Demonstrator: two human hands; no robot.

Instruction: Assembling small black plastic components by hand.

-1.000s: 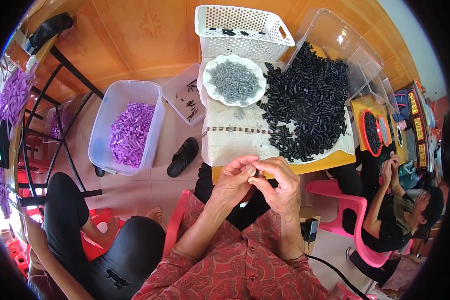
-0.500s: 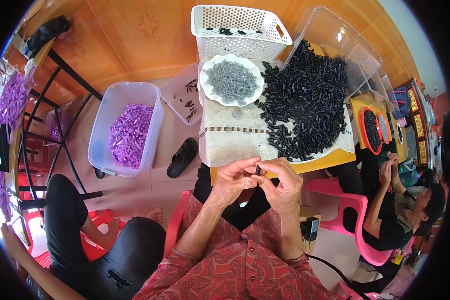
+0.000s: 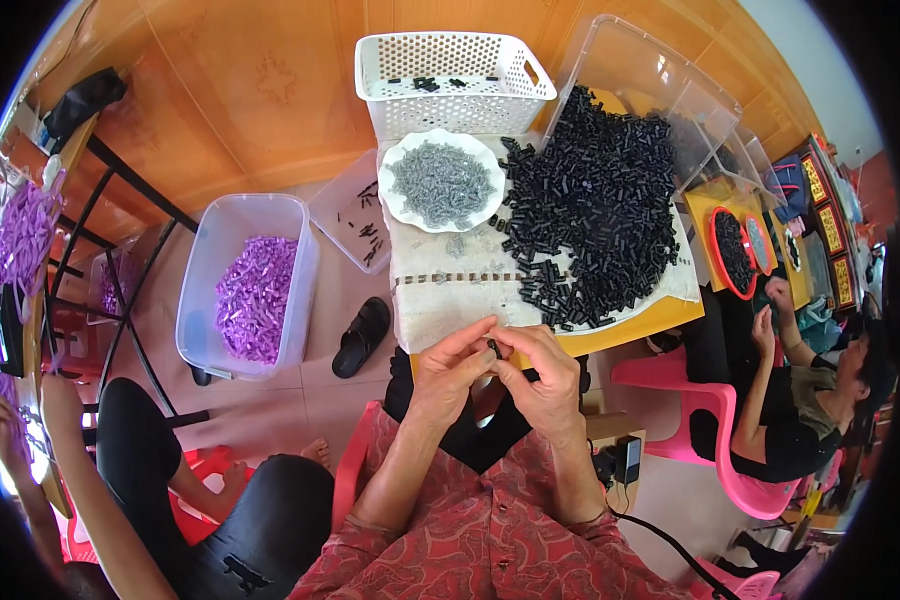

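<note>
Just off the table's near edge, my two hands meet fingertip to fingertip. Between them is a small black plastic piece (image 3: 493, 347), partly covered by fingers. My left hand (image 3: 444, 376) pinches it from one side, and my right hand (image 3: 542, 378) closes on it from the other. Beyond them lies a big heap of similar black pieces (image 3: 600, 200) on a pale cloth (image 3: 440, 300). A scalloped white plate (image 3: 394, 207), left of the heap, carries many tiny clear-grey parts (image 3: 442, 183).
Behind the plate stands a white perforated basket (image 3: 460, 112) with several black pieces. A clear tub (image 3: 195, 315) of purple parts is on the floor at left, near a black slipper (image 3: 362, 336). One person (image 3: 270, 520) sits at left, another (image 3: 790, 400) at right on a pink chair (image 3: 715, 400).
My view has shifted, so the table's things appear lower and further left. Both hands still hold the black piece, which is now tilted differently. At left, the other person's arms have come further in.
</note>
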